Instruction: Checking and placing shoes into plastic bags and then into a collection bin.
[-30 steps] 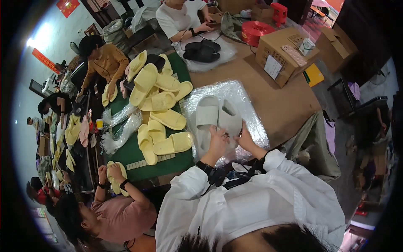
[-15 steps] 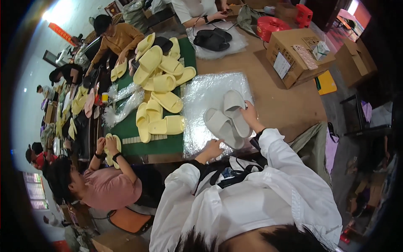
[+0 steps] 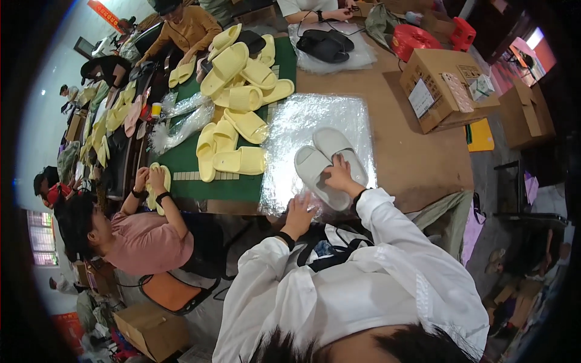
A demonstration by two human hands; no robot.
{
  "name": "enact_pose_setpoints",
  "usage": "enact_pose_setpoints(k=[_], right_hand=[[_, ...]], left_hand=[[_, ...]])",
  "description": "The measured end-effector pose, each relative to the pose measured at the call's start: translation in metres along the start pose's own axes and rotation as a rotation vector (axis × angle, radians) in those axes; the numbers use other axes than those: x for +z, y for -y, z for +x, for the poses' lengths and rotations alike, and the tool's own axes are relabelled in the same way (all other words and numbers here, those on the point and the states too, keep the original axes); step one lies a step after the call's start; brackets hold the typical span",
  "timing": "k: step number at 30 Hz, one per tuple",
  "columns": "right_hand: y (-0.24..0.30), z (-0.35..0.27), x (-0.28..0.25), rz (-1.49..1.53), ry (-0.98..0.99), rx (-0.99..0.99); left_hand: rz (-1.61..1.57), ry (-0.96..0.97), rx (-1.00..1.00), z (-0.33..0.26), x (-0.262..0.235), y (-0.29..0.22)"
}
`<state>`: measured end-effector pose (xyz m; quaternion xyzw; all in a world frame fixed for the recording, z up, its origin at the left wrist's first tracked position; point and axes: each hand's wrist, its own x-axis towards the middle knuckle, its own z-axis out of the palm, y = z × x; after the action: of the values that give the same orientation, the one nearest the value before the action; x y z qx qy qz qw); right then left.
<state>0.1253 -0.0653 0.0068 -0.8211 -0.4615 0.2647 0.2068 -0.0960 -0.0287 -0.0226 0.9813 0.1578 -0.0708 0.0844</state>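
A pair of light grey slippers (image 3: 313,163) lies side by side on a stack of clear plastic bags (image 3: 279,142) in front of me. My right hand (image 3: 340,175) reaches over the pair, its fingers closed at the inner edges of the straps where the two slippers meet. At the near edge of the stack, beside the slippers' heels, my left hand (image 3: 299,215) has its fingertips pinched on the edge of the clear film. The fine grip of the left fingers is partly hidden by shine on the plastic.
Yellow slippers (image 3: 240,161) are heaped on the green mat (image 3: 187,193) to the left. Black slippers (image 3: 325,46) lie on plastic at the far side. A cardboard box (image 3: 436,91) stands at the right. A co-worker in pink (image 3: 148,242) handles yellow slippers close by on my left.
My right hand has shifted left from the right slipper's outer side to between the straps. My left hand has come onto the film's near edge. The view has shifted slightly.
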Motion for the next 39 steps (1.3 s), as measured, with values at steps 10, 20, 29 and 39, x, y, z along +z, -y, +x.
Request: enact_pose_setpoints(k=[10,20,29,39], right_hand=[[-0.037,-0.021,-0.035,0.568,-0.165,-0.03],[-0.05,-0.109,-0.091,0.742,0.072,0.079],[-0.022,-0.121,-0.078,0.803,0.312,0.114],[0.01,-0.123,-0.084,0.901,0.386,0.028]], left_hand=[[0.185,0.176,0.016,0.017,-0.022,0.008],[0.209,-0.023,0.229,0.055,-0.04,0.049],[0.008,0.066,0.31,0.075,-0.04,0.068],[-0.682,-0.34,0.319,0.103,-0.069,0.089]])
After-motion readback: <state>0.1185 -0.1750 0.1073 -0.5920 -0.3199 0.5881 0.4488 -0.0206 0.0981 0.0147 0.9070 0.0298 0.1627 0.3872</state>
